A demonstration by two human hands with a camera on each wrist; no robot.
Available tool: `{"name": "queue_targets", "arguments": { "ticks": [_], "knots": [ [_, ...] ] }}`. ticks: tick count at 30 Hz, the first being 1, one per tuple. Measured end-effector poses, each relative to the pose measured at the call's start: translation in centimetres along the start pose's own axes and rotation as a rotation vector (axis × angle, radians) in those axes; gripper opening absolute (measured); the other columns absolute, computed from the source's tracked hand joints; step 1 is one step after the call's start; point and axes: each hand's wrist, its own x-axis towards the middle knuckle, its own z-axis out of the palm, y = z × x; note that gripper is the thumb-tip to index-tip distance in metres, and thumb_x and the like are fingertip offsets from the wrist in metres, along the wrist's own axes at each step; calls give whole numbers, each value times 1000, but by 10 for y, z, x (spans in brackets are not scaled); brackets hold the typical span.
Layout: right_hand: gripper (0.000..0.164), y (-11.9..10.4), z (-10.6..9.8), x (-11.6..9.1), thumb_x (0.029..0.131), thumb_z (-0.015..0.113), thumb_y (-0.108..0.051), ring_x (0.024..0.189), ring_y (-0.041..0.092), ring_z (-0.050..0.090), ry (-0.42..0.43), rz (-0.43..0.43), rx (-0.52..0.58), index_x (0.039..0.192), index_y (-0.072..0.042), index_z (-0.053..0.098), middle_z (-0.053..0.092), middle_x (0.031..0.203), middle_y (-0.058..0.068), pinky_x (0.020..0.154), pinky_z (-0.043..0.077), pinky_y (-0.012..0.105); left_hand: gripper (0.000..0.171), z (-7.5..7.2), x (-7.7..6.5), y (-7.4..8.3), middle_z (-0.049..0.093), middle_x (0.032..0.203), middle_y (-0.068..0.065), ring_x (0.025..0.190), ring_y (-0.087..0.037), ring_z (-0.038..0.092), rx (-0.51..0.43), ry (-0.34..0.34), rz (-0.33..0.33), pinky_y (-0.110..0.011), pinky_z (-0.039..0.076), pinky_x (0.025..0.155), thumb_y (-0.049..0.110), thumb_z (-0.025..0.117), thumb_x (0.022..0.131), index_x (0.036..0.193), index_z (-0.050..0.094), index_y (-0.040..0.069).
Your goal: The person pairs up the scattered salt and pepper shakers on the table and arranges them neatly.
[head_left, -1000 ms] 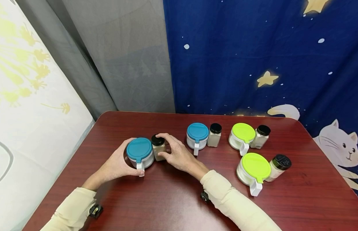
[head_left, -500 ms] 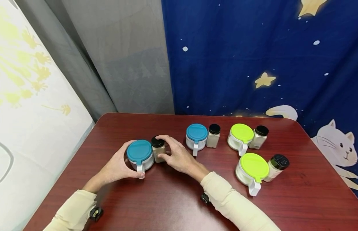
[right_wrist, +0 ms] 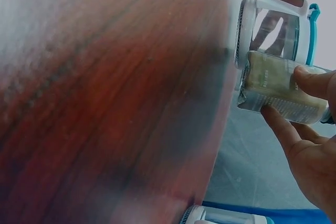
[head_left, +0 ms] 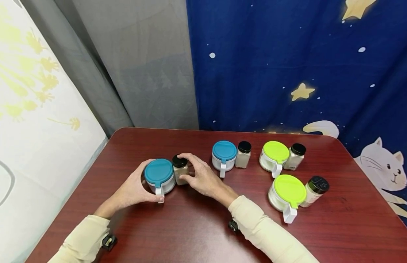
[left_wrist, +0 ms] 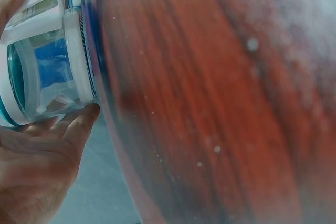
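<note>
My left hand (head_left: 132, 188) curls round a clear seasoning jar (head_left: 158, 173) with a blue lid and white handle, its thumb at the handle. In the left wrist view the jar (left_wrist: 50, 72) shows see-through walls, with fingers along its side. Right beside it stands a small spice bottle (head_left: 180, 171) with a black cap and pale contents. My right hand (head_left: 204, 179) grips that bottle between thumb and fingers. The right wrist view shows the bottle (right_wrist: 283, 85) against the blue-lidded jar (right_wrist: 275, 30), thumb and fingertips on its sides.
On the reddish-brown table (head_left: 190, 230), to the right, stand another blue-lidded jar (head_left: 224, 155) with a black-capped bottle (head_left: 244, 155), and two green-lidded jars, one at the back (head_left: 275, 155) and one nearer (head_left: 287, 195), each beside a black-capped bottle. Curtains (head_left: 150, 73) hang behind.
</note>
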Motion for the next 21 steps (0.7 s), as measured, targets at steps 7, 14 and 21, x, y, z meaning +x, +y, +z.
{"name": "queue_targets", "arguments": {
  "ticks": [7, 14, 21],
  "knots": [
    [62, 3, 0, -2, 90, 80, -7, 113, 10, 56, -6, 12, 1, 143, -17, 49, 57, 135, -2, 92, 52, 32, 113, 1, 2, 0, 52, 138, 1, 123, -18, 51, 22, -6, -4, -45, 45, 102, 29, 100, 63, 154, 33, 18],
    [63, 5, -6, -2, 89, 80, -8, 114, 11, 55, -1, 19, -3, 143, -18, 50, 56, 136, 0, 93, 53, 35, 114, 2, 7, 3, 51, 140, -2, 124, -20, 52, 24, -16, 1, -55, 42, 103, 30, 100, 63, 154, 31, 17],
    [62, 5, -9, -5, 90, 80, -8, 114, 11, 56, -4, 31, 5, 143, -18, 50, 56, 137, 1, 94, 53, 38, 114, 6, 8, 6, 52, 138, 0, 122, -19, 52, 24, -18, 1, -54, 43, 101, 31, 100, 64, 154, 32, 18]
  ]
}}
